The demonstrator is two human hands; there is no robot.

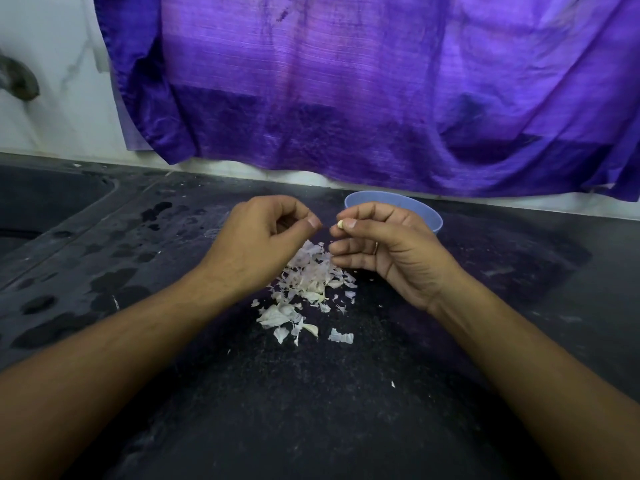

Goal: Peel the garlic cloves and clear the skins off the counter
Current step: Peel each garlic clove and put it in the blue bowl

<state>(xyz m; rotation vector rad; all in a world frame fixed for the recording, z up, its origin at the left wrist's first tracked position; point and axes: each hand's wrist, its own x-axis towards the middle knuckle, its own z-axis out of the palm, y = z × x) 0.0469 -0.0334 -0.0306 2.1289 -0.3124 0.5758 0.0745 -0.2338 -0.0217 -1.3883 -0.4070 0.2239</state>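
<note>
White papery skins [308, 282] heaped on dark counter [381, 393], beneath both hands. Right hand [391, 251] pinches small garlic clove [340, 224] between thumb and forefinger, in front of blue bowl [431, 216]. Left hand [263, 244] curled, thumb to forefinger; holding skin or nothing, cannot tell. Peeling step underway. Next, likely: drop clove in bowl, gather skins.

L hand [263, 244], R hand [388, 252]: curled, close

No readable text, label or number anywhere.
</note>
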